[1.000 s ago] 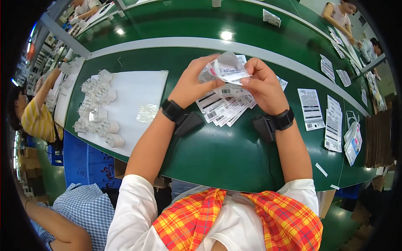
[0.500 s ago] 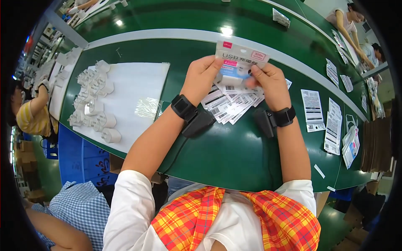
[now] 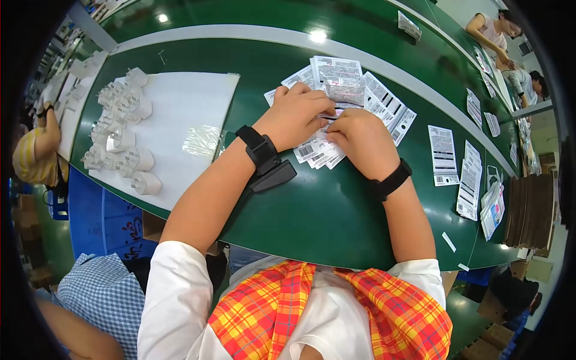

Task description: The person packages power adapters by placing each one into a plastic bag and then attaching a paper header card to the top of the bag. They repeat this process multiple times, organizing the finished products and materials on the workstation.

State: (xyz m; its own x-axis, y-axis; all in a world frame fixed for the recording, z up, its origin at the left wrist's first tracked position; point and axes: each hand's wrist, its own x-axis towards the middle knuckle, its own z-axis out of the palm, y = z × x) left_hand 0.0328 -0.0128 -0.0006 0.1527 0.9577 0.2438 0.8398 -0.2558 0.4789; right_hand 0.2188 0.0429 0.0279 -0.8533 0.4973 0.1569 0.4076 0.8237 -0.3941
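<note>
A clear plastic package (image 3: 339,81) with a printed card lies back side up on fanned printed cards (image 3: 387,102) on the green table. My left hand (image 3: 297,114) comes over its lower left part, fingers bent and pressed to it. My right hand (image 3: 362,138) pinches at the same lower end, thumb and forefinger together. What exactly the fingertips grip is partly hidden by the hands. Off to the left, several white plug chargers (image 3: 123,123) stand clustered on a white sheet (image 3: 192,102).
To the right lie more cards (image 3: 443,155) and a filled package (image 3: 492,210), beside a stack of brown cardboard (image 3: 528,210). A clear plastic bag (image 3: 201,141) rests on the sheet's corner. Co-workers sit at left and far right; a blue bin (image 3: 102,216) stands below the table's left edge.
Both hands have come down from holding the package up, front showing. It now lies turned over on the cards, with both hands at its lower end.
</note>
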